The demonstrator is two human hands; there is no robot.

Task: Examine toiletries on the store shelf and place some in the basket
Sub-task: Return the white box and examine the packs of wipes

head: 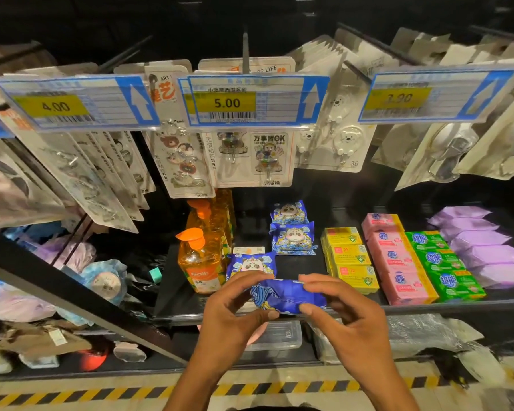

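A small blue panda-print packet [287,296] is held in front of the black shelf [279,271]. My left hand [235,310] pinches its left end and my right hand [344,312] pinches its right end, thumbs underneath. Three more blue panda packets [293,235] lie on the shelf behind it. Orange soap bottles [201,259] stand to the left. No basket is in view.
Yellow [350,256], pink [398,259] and green soap boxes [442,262] and purple packs [484,244] fill the shelf's right side. Hook packs hang above behind price tags [250,102]. A clear lidded box [276,336] sits on the lower shelf. Striped floor tape [101,394] runs below.
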